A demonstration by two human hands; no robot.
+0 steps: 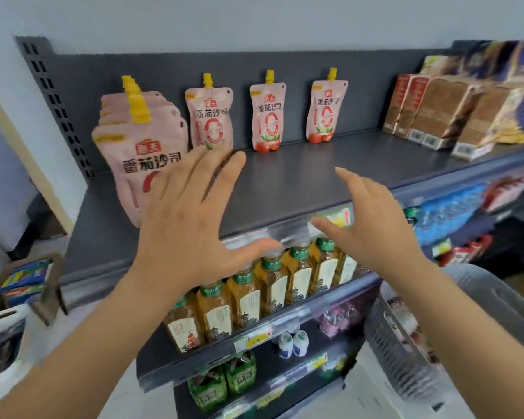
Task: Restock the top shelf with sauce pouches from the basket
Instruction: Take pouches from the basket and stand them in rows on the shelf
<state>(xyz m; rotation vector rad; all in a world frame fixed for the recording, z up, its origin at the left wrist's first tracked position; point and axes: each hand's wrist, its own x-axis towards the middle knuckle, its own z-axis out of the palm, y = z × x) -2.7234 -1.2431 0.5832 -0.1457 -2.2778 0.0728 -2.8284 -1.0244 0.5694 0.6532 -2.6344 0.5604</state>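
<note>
Just left of the left hand's fingers (224, 173), a front-to-back row of pink sauce pouches with yellow screw caps (139, 164) stands on the dark grey metal top shelf (285, 182). The left hand (188, 225) is spread flat and holds nothing; I cannot tell whether it touches the nearest pouch. Beyond the fingertips, three single pink pouches (268, 116) stand upright and apart against the back panel. The right hand (375, 225) is likewise spread and empty, above amber tea bottles (273, 285). Right of its fingers sit brown cartons (442, 113) and, lower, a grey plastic basket (481, 297).
</note>
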